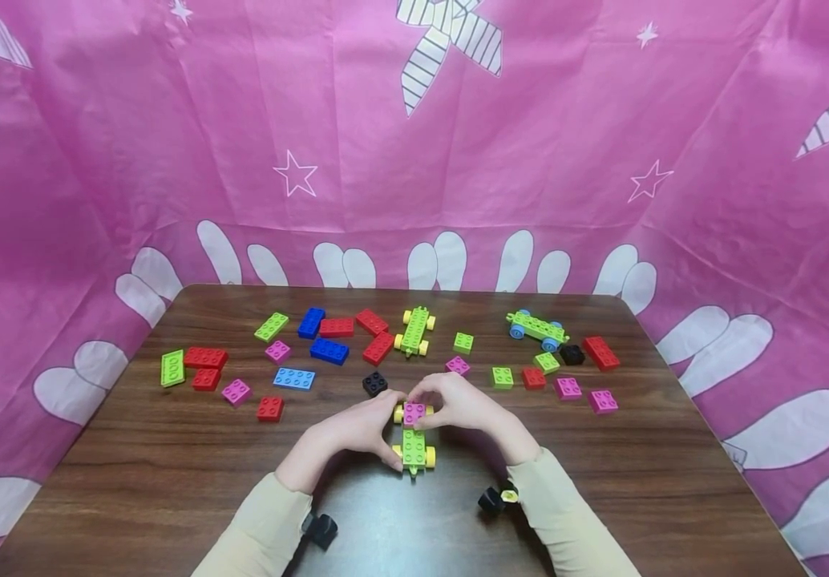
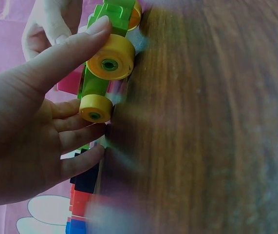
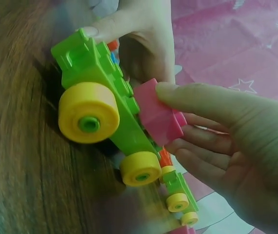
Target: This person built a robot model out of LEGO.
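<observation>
Dark wooden table bearing scattered toy bricks.
Lying across the far half: red, blue, green and pink bricks at left, a yellow-wheeled green chassis mid-far, a blue-wheeled one at right; resting nearest, another yellow-wheeled chassis.

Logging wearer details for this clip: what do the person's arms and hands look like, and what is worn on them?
Both arms wear long, plain cream-beige sleeves, left sleeve and right sleeve, ending at the wrists. The left hand and right hand are bare: no gloves, rings or markings show. A small black camera unit sits under the left wrist, another under the right.
</observation>
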Tool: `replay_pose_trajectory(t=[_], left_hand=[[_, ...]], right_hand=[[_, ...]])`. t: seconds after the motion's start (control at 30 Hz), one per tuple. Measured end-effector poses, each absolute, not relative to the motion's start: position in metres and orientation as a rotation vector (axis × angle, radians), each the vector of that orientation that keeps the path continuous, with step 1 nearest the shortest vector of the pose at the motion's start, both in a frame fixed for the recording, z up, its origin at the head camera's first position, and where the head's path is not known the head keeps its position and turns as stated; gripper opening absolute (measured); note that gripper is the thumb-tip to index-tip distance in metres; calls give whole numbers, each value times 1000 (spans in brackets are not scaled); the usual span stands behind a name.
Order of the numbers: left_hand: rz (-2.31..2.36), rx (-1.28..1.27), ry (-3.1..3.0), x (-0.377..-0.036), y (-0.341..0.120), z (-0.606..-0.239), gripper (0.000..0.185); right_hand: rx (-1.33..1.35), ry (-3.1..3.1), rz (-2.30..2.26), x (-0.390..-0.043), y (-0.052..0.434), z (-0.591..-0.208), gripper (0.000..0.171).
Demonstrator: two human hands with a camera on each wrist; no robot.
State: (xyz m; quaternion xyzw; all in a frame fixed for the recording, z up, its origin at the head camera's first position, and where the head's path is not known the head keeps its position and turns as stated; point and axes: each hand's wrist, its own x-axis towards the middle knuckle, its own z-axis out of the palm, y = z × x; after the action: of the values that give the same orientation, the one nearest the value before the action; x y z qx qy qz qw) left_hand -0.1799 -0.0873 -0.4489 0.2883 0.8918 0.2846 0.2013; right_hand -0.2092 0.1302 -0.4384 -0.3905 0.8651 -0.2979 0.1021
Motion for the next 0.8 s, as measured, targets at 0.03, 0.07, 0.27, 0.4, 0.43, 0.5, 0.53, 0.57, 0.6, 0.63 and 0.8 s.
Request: replay_pose_trajectory(t=[0.03, 0.07, 0.27, 0.4, 0.43, 0.5, 0.53, 0.57, 0.6, 0.63, 0.8], left_hand=[[792, 809, 2495, -180, -87, -449, 101], [792, 811, 2497, -180, -87, -449, 100], [802, 792, 2485, -179, -88, -447, 99], [808, 781, 2480, -180, -88, -447, 99], [807, 778, 2478, -180, -88, -448, 99], [805, 775, 2479, -180, -88, -447, 99], [806, 773, 2479, -180, -88, -447, 99], [807, 771, 2480, -180, -88, -447, 99], [809, 769, 2480, -180, -88, -447, 98], [812, 765, 2480, -180, -88, -447, 98], [809, 765, 2480, -180, -88, -448, 97]], right_hand=[[-1156, 2554, -888, -209, 129, -438, 31], [-1148, 2553, -898, -209, 129, -438, 31], [-1032, 2527, -931, -211, 126, -437, 31], [-961, 2497, -962, -210, 125, -434, 31], [-952, 2498, -966, -209, 124, -434, 30], [-949, 2510, -968, -208, 123, -433, 29], [-953, 2519, -966, -207, 123, -433, 28], [-955, 2528, -964, -207, 122, -433, 28], [-965, 2540, -961, -206, 122, -433, 28], [-972, 2549, -959, -205, 121, -433, 27], [-970, 2569, -956, -203, 122, -435, 27]])
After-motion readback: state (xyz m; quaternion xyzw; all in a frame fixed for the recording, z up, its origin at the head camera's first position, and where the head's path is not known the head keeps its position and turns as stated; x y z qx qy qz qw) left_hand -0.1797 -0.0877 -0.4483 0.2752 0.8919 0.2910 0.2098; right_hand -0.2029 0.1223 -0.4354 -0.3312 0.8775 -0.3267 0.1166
